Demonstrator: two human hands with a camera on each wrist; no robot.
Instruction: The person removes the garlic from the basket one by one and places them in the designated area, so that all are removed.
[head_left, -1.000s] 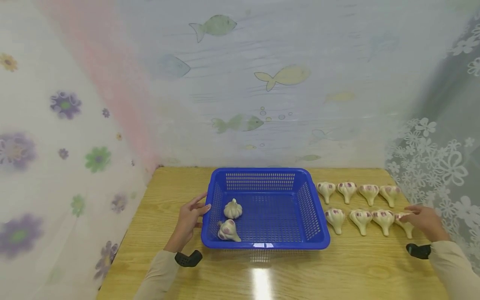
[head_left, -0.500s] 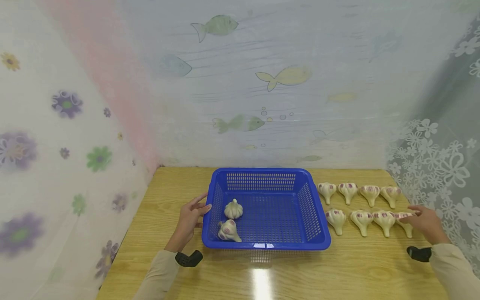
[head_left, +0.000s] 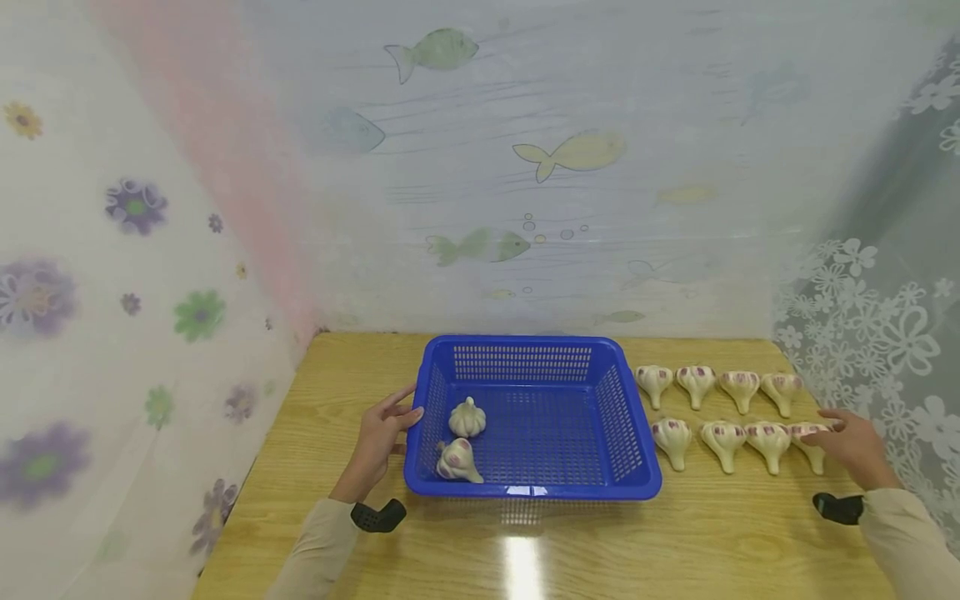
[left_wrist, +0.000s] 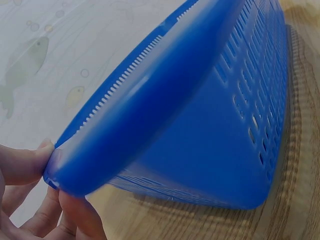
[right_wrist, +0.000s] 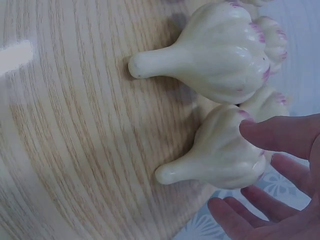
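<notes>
My left hand (head_left: 378, 442) grips the left rim of a blue plastic basket (head_left: 645, 485); in the left wrist view the thumb lies above the rim (left_wrist: 145, 100) and the fingers below. Inside the basket, near its left side, lie two garlic bulbs, one whiter (head_left: 467, 419) and one purple-tinged (head_left: 459, 461). At the far right my right hand (head_left: 858, 446) is at the end garlic bulb (head_left: 810, 450) of the front row. The right wrist view has the thumb over that bulb (right_wrist: 225, 155), with the other fingers extended and spread beside it. Firm contact cannot be told.
Two rows of garlic bulbs stand right of the basket, the back row including one bulb (head_left: 738, 390) and the front row another (head_left: 672, 442). The wooden table (head_left: 637, 550) meets a patterned curtain (head_left: 555, 275) behind and at both sides.
The view shifts very slightly. Both hands, the basket and the garlic bulbs stay essentially where they were.
</notes>
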